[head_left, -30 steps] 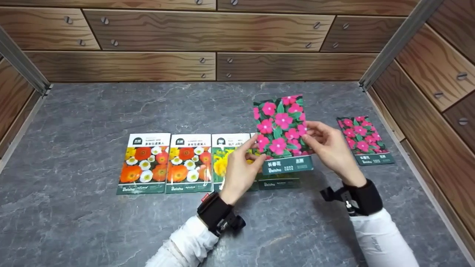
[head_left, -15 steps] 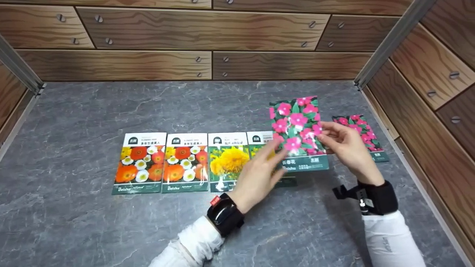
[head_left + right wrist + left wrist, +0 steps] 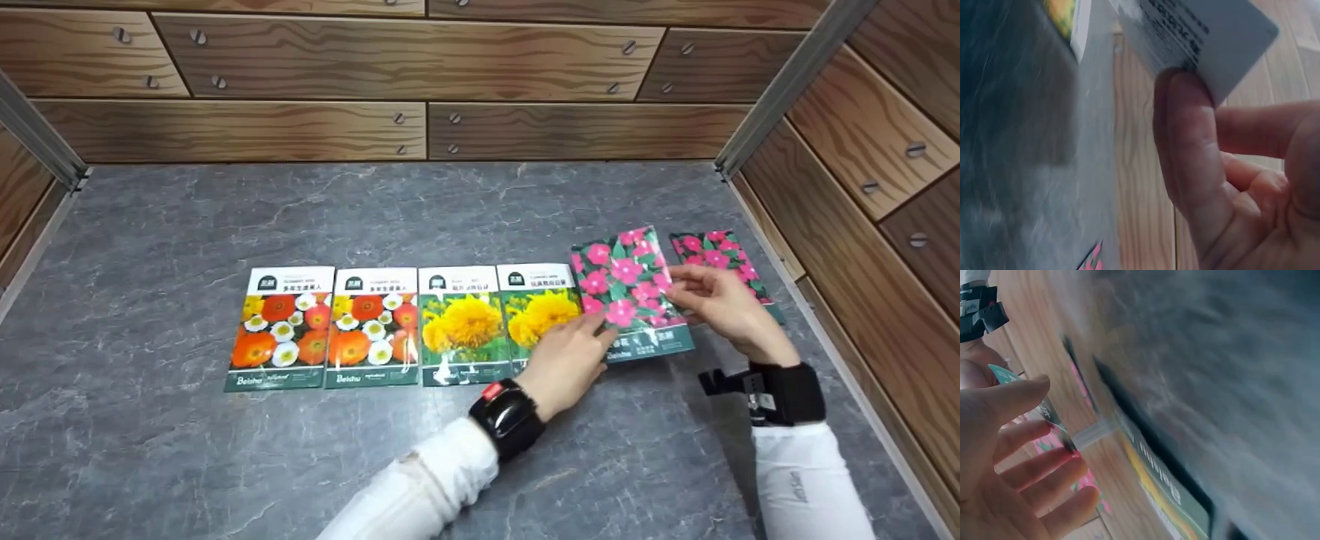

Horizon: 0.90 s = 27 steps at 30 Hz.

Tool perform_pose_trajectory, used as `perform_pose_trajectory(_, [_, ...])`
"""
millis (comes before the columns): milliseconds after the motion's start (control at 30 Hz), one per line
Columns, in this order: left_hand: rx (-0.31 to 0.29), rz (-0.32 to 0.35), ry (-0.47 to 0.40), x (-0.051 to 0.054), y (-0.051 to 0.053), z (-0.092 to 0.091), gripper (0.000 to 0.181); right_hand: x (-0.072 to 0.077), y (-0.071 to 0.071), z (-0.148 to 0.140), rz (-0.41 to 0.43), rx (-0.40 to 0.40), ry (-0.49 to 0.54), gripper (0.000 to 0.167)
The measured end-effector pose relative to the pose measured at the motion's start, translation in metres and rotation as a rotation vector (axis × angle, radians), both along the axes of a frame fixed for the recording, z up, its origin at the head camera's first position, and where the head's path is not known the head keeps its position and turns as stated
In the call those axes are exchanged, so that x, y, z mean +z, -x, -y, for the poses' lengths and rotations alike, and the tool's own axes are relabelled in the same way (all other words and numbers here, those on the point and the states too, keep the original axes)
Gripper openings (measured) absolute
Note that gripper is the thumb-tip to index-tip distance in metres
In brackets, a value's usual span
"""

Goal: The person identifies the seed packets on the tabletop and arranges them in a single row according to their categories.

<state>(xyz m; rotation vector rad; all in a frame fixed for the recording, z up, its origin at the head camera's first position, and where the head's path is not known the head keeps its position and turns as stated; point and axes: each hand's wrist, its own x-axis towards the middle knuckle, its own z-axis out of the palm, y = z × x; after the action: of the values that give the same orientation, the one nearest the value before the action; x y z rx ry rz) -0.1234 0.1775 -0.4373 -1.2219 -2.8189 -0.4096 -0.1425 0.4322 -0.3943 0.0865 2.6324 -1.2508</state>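
A pink-flowered seed packet (image 3: 626,277) is tilted above the surface, right of the row. My right hand (image 3: 727,307) pinches its right edge between thumb and fingers; the right wrist view shows the packet's printed white back (image 3: 1235,45). My left hand (image 3: 566,367) reaches to the packet's lower left with fingertips against it, its fingers loosely extended in the left wrist view. Beneath the left hand lies part of a yellow-flower packet (image 3: 541,315), its lower right hidden. Another pink packet (image 3: 716,255) lies behind my right hand, partly covered.
Two orange-and-white poppy packets, one at far left (image 3: 279,330) and one beside it (image 3: 373,330), lie left of another yellow-flower packet (image 3: 461,326). All rest on a grey marbled surface (image 3: 337,210). Wood-patterned panels (image 3: 300,131) border the back and sides.
The held pink packet has moved right and lower, away from the yellow packets. My left hand released its left edge, then came back to its lower left corner. The right hand kept its pinch.
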Motion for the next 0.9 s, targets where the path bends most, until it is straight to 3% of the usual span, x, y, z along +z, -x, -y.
perform_pose_trajectory(333, [-0.048, -0.020, 0.095, -0.009, 0.009, -0.020, 0.031, -0.018, 0.007, -0.015, 0.117, 0.011, -0.047, 0.061])
perform_pose_trajectory(667, [-0.058, -0.046, 0.161, -0.010, 0.010, -0.024, 0.023, -0.022, 0.007, -0.003, 0.047, 0.049, -0.223, 0.063])
perform_pose_trajectory(900, [-0.052, -0.054, 0.165, -0.011, 0.012, -0.024, 0.021, -0.025, 0.009, 0.003, 0.059, 0.087, -0.385, 0.073])
